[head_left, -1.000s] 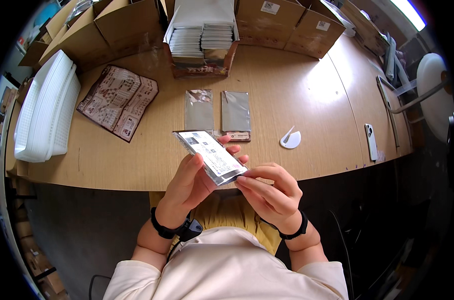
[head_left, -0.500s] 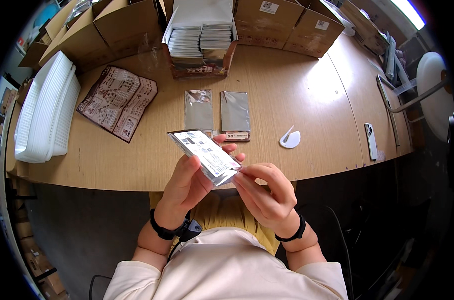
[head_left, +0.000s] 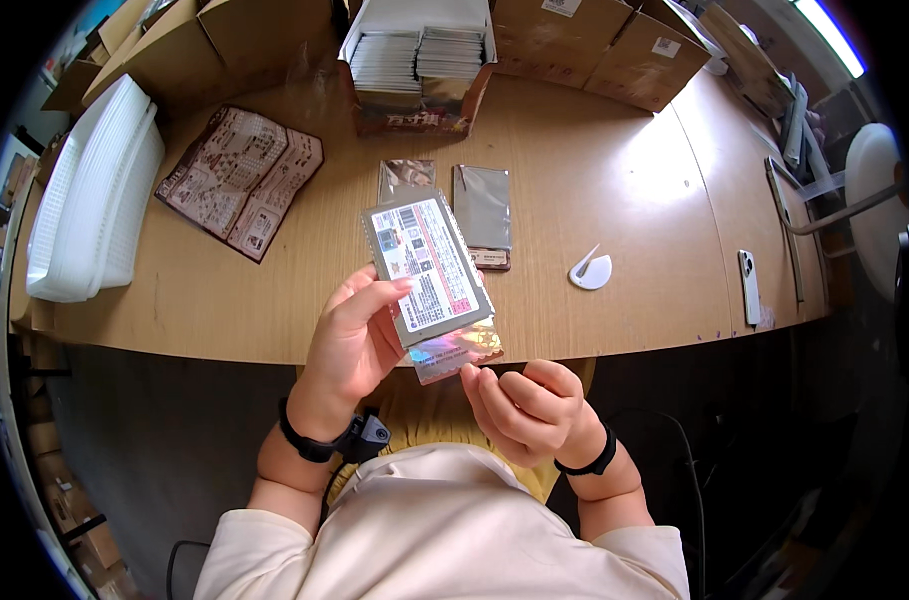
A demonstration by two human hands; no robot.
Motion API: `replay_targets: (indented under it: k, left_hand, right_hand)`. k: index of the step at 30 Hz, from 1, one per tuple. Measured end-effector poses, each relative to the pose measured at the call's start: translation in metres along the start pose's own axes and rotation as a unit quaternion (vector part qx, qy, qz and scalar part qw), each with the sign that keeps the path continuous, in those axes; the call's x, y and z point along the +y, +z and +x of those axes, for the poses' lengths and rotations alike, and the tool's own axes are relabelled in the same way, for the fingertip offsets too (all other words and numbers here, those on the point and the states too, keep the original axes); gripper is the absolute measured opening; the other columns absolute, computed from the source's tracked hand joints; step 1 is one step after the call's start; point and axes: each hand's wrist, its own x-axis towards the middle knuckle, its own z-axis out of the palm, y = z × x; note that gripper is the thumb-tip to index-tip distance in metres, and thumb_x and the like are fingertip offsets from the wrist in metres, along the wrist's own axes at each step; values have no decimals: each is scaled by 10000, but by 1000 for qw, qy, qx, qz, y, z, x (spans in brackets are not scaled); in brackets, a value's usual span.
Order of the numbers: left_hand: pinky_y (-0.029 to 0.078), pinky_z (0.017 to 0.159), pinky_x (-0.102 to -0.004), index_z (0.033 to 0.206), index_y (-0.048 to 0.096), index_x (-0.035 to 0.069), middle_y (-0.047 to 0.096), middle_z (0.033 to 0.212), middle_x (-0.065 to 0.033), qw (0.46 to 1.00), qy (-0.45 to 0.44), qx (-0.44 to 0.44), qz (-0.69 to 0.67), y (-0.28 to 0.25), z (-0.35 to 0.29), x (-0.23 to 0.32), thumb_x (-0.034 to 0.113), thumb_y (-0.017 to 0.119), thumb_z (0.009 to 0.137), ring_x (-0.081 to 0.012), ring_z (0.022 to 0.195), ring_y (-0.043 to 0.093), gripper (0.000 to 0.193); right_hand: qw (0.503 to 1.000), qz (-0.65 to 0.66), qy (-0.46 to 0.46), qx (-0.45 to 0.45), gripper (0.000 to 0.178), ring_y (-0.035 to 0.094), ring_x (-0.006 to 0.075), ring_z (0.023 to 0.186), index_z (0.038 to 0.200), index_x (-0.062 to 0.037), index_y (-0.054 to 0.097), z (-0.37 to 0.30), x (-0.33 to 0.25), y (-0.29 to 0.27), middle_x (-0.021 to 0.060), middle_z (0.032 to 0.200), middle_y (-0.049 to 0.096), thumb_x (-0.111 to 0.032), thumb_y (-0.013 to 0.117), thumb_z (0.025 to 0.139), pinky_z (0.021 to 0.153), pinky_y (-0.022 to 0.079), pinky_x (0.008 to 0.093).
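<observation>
My left hand [head_left: 346,335] grips a flat foil card packet [head_left: 429,262], thumb on its face and the other fingers behind it. The packet is silver-grey, with a white printed label turned up and a shiny rainbow-coloured strip at the near end. Close to that strip's lower edge, my right hand [head_left: 534,415] is closed with thumb and forefinger pinched. Whether these fingertips hold the edge or something small cannot be made out. Beyond the held packet, two more silver packets, a left one [head_left: 406,172] partly covered and a right one [head_left: 482,208], lie on the table.
An open display box [head_left: 414,122] full of upright packets stands at the back, between cardboard cartons [head_left: 564,55]. Stacked white baskets [head_left: 94,210] and a creased printed sheet [head_left: 242,182] are on the left. Rightward lie a white cutter [head_left: 592,272] and a phone [head_left: 749,288].
The held packet has turned more upright and its label faces me more squarely. The rainbow-coloured strip now shows at its near end. My right hand has moved slightly down, toward me.
</observation>
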Motion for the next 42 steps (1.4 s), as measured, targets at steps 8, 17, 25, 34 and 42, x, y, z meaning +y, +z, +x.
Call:
replay_targets:
  k: [8, 17, 25, 34, 42]
  left_hand:
    - [466, 953, -459, 1260, 393, -98, 546, 1184, -284, 998, 38, 5, 40, -7, -1, -2, 4, 407, 855, -341, 1077, 585, 418]
    - [466, 954, -448, 1232, 410, -83, 561, 1167, -261, 996, 74, 14, 52, 0, -5, 2, -6, 407, 869, -329, 1086, 582, 372]
    - [466, 964, -423, 1244, 405, -79, 556, 1178, -267, 997, 75, 22, 8, -13, 3, 8, 23, 413, 897, -313, 1098, 579, 362]
    - [477, 953, -410, 1265, 376, -58, 551, 1184, -251, 998, 52, 19, 30, -5, -3, -3, 17, 412, 892, -306, 1078, 590, 382]
    - [387, 1011, -376, 1369, 278, 44, 429, 1293, -132, 983, 148, -89, 56, -7, -2, -19, 180, 658, 863, -214, 1220, 436, 648]
  right_hand:
    - [981, 132, 136, 38, 197, 520, 150, 601, 829, -19, 681, -5, -4, -5, 45, 836, 578, -8, 766, 650, 476, 375, 252]
    - [547, 556, 625, 7, 71, 499, 40, 711, 815, 35, 558, -6, -7, -9, 2, 805, 544, 29, 567, 885, 632, 400, 178]
    - [524, 580, 623, 3, 75, 490, 45, 684, 804, 35, 558, -10, -7, -13, 9, 776, 543, 30, 582, 875, 603, 388, 178]
    - [507, 579, 637, 43, 78, 492, 42, 689, 806, 33, 553, -13, -9, -8, 11, 775, 546, 21, 591, 874, 605, 393, 173]
    - [980, 32, 190, -41, 163, 439, 135, 475, 856, 44, 634, -2, -7, -1, 35, 658, 494, 56, 705, 710, 420, 358, 246]
